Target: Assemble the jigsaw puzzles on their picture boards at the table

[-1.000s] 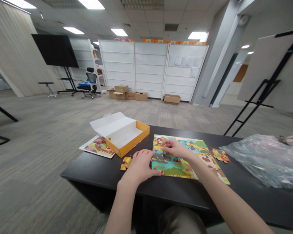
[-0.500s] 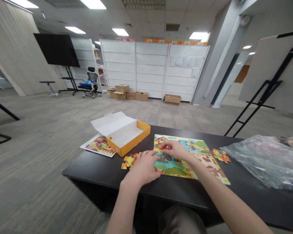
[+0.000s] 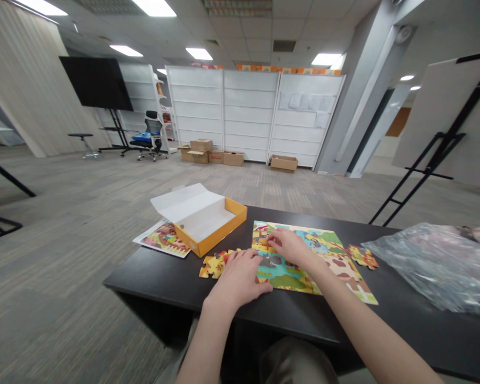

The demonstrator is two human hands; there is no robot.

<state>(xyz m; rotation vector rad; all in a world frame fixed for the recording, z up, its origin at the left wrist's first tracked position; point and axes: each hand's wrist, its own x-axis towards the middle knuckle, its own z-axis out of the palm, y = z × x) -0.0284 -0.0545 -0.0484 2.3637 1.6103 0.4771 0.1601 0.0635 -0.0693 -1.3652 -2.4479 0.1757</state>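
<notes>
A colourful jigsaw puzzle [image 3: 292, 280] with animal pictures lies flat on the black table. Over its upper left part, my right hand [image 3: 290, 246] has thumb and fingers pinched on a small yellow-orange puzzle piece [image 3: 269, 242], mostly covered by the fingertips. My left hand [image 3: 243, 274] rests with fingers stretched out and thumb apart at the puzzle's left edge. Beside and partly under that hand are loose yellow and orange puzzle pieces [image 3: 211, 266]. More joined pieces [image 3: 363, 256] lie just right of the puzzle.
An opened yellow box [image 3: 220, 232] with a white inside stands at the table's back left, partly over a printed picture sheet [image 3: 164, 238]. A clear plastic bag [image 3: 432, 266] covers the right side of the black table [image 3: 152, 277]. A whiteboard stand [image 3: 428, 165] is beyond.
My right hand has shifted slightly at the puzzle's upper left, still pinching. My left hand has slid a little to the right, with its thumb farther out.
</notes>
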